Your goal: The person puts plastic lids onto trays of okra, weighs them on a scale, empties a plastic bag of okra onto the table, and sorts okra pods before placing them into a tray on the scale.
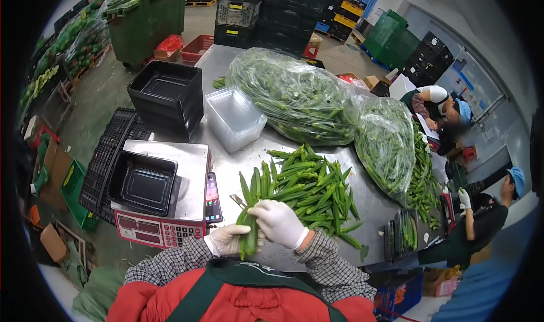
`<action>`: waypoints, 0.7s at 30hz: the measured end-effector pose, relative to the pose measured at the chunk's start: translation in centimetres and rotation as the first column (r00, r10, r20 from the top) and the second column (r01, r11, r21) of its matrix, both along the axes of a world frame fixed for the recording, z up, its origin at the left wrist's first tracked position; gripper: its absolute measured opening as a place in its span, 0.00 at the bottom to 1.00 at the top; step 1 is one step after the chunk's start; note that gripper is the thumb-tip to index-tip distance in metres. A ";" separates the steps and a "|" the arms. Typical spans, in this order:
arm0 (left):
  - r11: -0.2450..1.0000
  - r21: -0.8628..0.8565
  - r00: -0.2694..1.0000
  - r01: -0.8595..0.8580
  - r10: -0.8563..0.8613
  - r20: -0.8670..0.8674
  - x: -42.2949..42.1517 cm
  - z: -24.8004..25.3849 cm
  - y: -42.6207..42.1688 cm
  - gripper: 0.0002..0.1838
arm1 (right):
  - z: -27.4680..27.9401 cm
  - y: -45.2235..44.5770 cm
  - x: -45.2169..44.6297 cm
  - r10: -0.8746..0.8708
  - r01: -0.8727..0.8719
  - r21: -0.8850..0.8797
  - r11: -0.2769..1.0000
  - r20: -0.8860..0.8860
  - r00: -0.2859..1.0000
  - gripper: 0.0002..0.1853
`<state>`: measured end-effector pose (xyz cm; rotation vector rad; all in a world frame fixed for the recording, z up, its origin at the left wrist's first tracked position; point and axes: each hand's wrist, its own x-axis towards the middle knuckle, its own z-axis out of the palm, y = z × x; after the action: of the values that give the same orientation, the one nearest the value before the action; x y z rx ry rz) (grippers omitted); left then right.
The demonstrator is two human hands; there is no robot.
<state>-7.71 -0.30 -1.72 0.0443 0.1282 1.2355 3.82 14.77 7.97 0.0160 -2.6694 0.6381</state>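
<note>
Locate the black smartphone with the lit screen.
Head view, left of centre: the black smartphone is along the right edge of the red-and-silver weighing scale, left of the loose green okra pile.

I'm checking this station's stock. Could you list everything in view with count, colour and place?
table: one, grey metal, centre
scale: one, silver-red, left
loose okra: many, green, mid-table
held okra: few pods, green, bottom centre
bagged okra: two clear bags, green, far side and right
black trays: stack plus one, black, beyond and on scale
clear containers: one stack, transparent, beside black stack
phone: one, dark, right of scale
wheeled bin: one, green, floor, upper left
crates: many, mostly black, background
other people: two or more, blue-capped, right
left hand: one, white-gloved, holding okra
right hand: one, white-gloved, touching the held okra
</note>
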 end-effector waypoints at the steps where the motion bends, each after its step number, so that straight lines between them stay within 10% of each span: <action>1: 0.997 -0.042 0.997 -0.066 0.064 -0.044 -0.1 0.1 -0.3 0.21 | -0.3 1.1 -0.4 -0.031 0.030 -0.047 0.998 -0.016 0.999 0.09; 3: 0.990 -0.062 0.991 -0.125 0.121 -0.066 -0.5 -0.3 -0.4 0.21 | -0.9 4.1 -0.9 -0.126 0.128 -0.086 0.988 0.020 0.992 0.11; 8: 0.976 -0.095 0.976 -0.197 0.185 -0.118 -0.6 0.0 -0.4 0.22 | -8.0 13.7 0.1 -0.514 0.357 0.671 0.650 0.042 0.857 0.26; 21: 0.945 -0.200 0.959 -0.259 0.228 -0.168 -1.0 0.2 -0.1 0.23 | -6.5 16.3 0.6 -0.653 0.391 0.658 0.644 0.207 0.728 0.07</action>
<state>-8.68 -0.35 -1.51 -0.0787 0.4049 1.4595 4.47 31.05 1.51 -0.8275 -2.9341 -0.4403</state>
